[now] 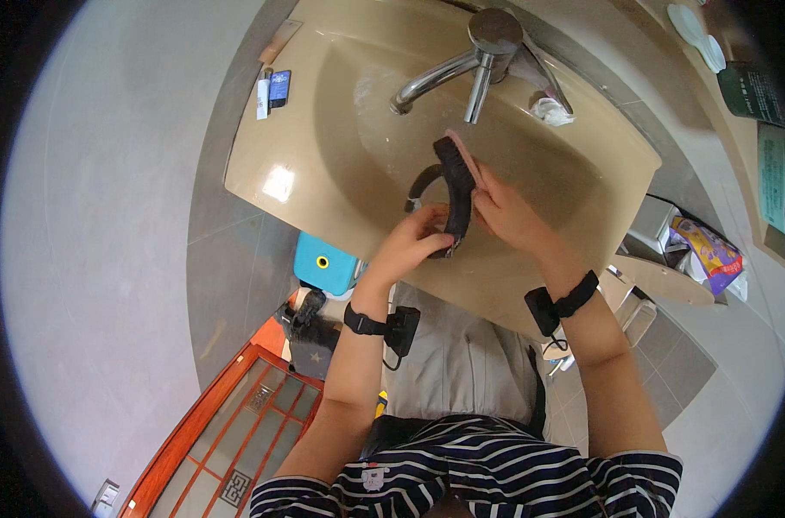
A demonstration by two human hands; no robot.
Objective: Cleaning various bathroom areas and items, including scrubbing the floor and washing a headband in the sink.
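Observation:
Over the beige washbasin [341, 149], my right hand [506, 210] grips a brush [465, 157] with a pink back and dark bristles. Its bristle side faces left and lies against a dark curved band [423, 181]. My left hand [409, 243] pinches the band's lower end between thumb and fingers. A small pale patch shows on the band's left end, just above my left fingers. What exactly the band is, I cannot tell. A chrome single-lever faucet [441, 78] stands above the brush, and no water stream is visible from its spout.
A white lump [552, 111] sits on the right rim by the faucet. At the left rim lie a blue packet [279, 89] and a white tube [263, 97]. A turquoise container [326, 262] stands below left. To the right are a purple package [710, 252] and a shelf [710, 84].

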